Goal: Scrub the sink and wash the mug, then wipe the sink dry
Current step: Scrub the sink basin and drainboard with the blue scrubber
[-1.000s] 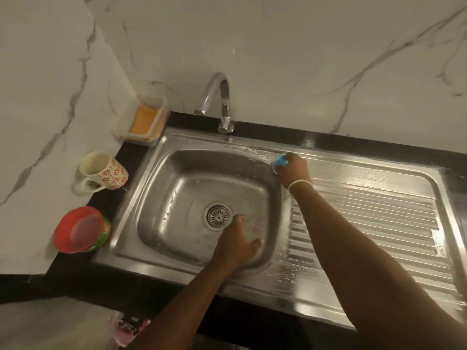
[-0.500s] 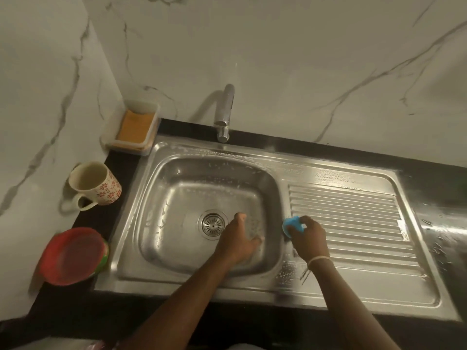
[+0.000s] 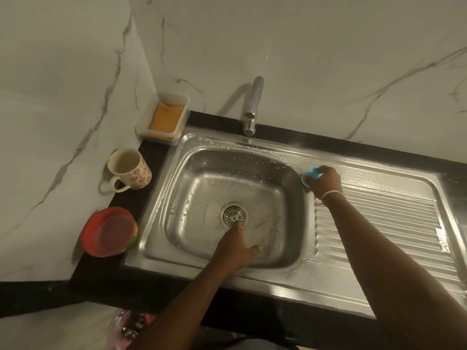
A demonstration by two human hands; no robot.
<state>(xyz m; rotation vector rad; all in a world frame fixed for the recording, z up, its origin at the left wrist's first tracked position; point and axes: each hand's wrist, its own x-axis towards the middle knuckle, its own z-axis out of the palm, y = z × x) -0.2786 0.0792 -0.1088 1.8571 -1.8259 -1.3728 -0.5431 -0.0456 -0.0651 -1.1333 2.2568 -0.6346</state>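
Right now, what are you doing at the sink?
A person is scrubbing the steel sink. The right hand presses a blue scrubber on the ledge between the basin and the ribbed drainboard. The left hand rests open on the basin floor beside the drain. Soapy streaks cover the metal. The flowered mug waits on the counter, not yet washed.

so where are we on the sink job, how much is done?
Early on. Done: soapy film covers the sink basin walls and rim, so scrubbing is well under way. In hand: the right hand presses a blue scrubber on the rim by the drainboard; the left hand rests flat in the basin near the drain. Left: the mug sits unwashed on the counter, and no water runs for rinsing or wiping.
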